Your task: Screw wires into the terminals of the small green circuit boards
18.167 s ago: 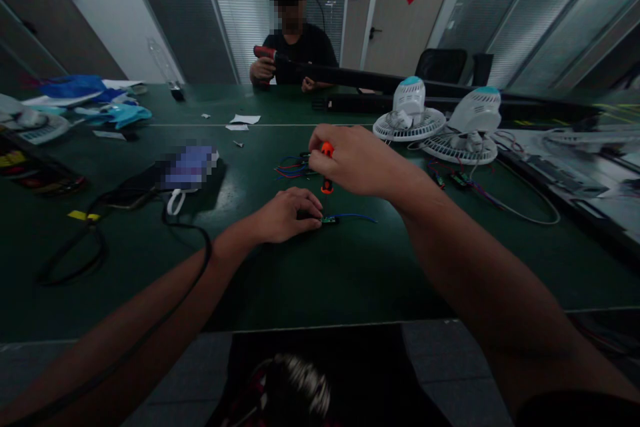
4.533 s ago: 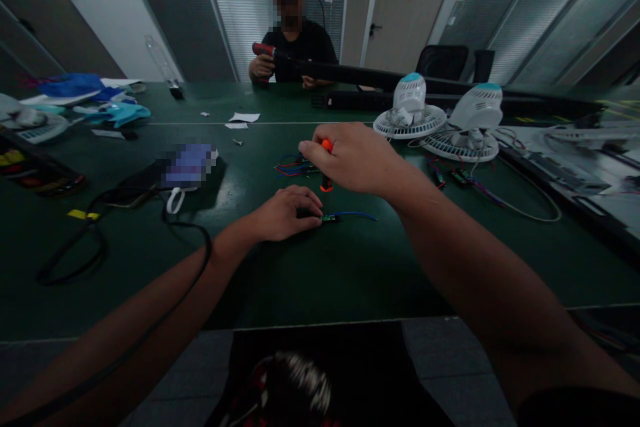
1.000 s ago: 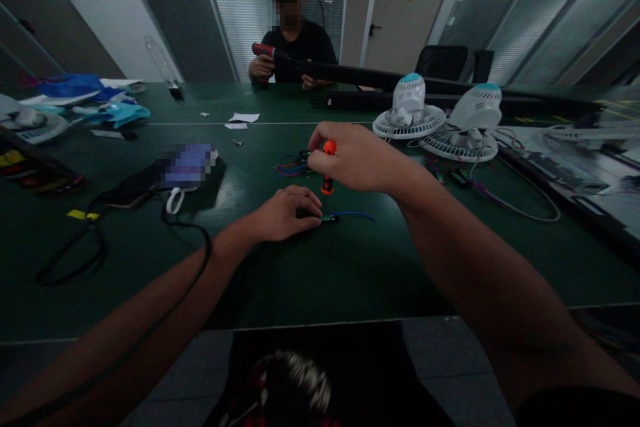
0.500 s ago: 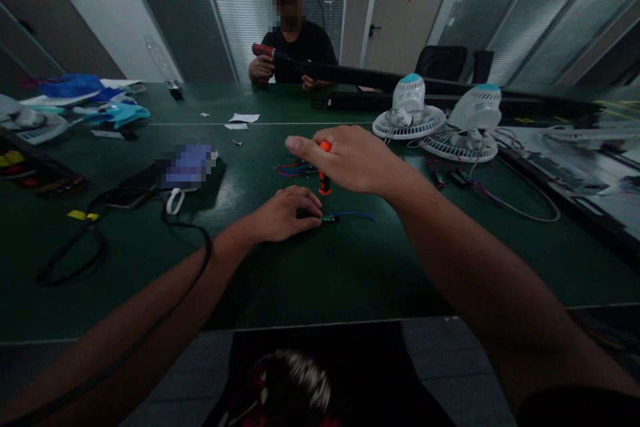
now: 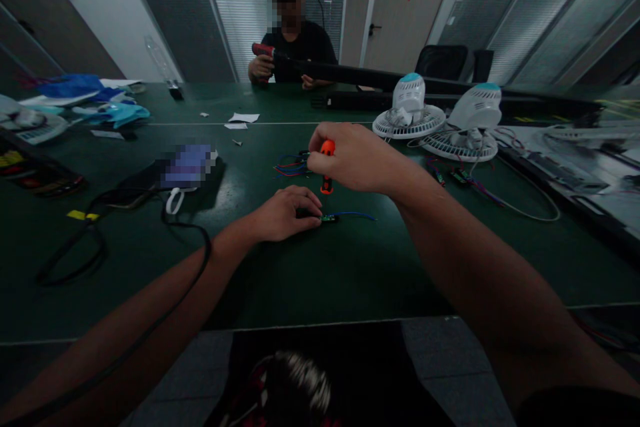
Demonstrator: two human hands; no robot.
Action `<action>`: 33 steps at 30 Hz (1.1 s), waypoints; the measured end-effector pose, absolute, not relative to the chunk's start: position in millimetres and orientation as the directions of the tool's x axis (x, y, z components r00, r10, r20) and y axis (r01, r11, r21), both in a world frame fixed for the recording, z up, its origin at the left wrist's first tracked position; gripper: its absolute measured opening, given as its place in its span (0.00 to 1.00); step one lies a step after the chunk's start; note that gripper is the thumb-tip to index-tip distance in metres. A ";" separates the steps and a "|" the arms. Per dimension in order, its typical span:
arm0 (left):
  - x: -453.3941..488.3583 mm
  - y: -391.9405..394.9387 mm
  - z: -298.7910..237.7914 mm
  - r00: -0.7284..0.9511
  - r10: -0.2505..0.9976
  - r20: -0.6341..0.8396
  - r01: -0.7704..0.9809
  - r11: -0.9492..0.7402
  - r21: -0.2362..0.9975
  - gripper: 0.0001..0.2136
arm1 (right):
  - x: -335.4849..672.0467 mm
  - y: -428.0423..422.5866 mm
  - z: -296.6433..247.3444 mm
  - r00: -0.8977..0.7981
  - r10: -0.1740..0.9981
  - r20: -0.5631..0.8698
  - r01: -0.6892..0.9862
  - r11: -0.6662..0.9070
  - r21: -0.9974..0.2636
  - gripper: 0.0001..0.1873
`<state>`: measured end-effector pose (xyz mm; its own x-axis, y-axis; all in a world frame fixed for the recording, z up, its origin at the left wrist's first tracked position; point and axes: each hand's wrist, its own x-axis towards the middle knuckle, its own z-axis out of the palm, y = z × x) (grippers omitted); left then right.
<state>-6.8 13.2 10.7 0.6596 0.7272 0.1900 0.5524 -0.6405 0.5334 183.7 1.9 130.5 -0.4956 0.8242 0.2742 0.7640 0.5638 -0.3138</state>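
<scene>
An orange-and-black screwdriver (image 5: 327, 185) stands upright with its shaft down over a small green circuit board (image 5: 329, 218). My right hand (image 5: 353, 157) is closed round its handle, the orange top showing between thumb and fingers. My left hand (image 5: 293, 215) rests on the table and pinches the left end of the board between thumb and fingertips. From the board's right end a blue wire (image 5: 357, 215) runs out over the green surface. Behind the screwdriver lies a bundle of thin coloured wires (image 5: 290, 165), partly covered by my right hand.
Two white fan heads (image 5: 409, 121) lie at the right, near more small boards (image 5: 460, 177) with wires. A phone (image 5: 185, 167) and a black cable (image 5: 103, 240) are on the left. Across the green table (image 5: 320, 280), a person (image 5: 300, 47) holds a red-and-black power tool (image 5: 263, 50).
My right thumb, stretched out to the left before, is now curled in against the screwdriver handle, and the hand has turned. My left hand and the board have stayed in place.
</scene>
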 end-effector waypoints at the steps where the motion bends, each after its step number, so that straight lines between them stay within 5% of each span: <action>1: -6.7 13.3 10.7 0.659 0.729 0.187 0.556 -0.639 0.532 0.06 | 183.7 1.7 130.6 -0.496 0.825 0.270 0.765 0.562 -0.313 0.12; 20: -6.0 12.9 10.1 0.656 0.737 0.165 0.578 -0.630 0.519 0.07 | 183.7 -0.1 130.3 -0.420 0.858 0.294 0.860 0.480 -0.174 0.19; 26: -5.8 13.0 9.4 0.663 0.726 0.182 0.560 -0.642 0.523 0.06 | 180.9 -0.5 128.5 -0.430 0.845 0.316 0.839 0.504 -0.205 0.35; 33: -6.7 13.8 9.7 0.663 0.729 0.169 0.569 -0.638 0.519 0.07 | 181.2 0.8 129.9 -0.411 0.859 0.306 0.862 0.475 -0.175 0.18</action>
<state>-6.7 13.8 9.7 0.6627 0.7294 0.1694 0.5692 -0.6377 0.5190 181.2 0.8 129.9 -0.4111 0.8586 0.3062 0.8623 0.4752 -0.1750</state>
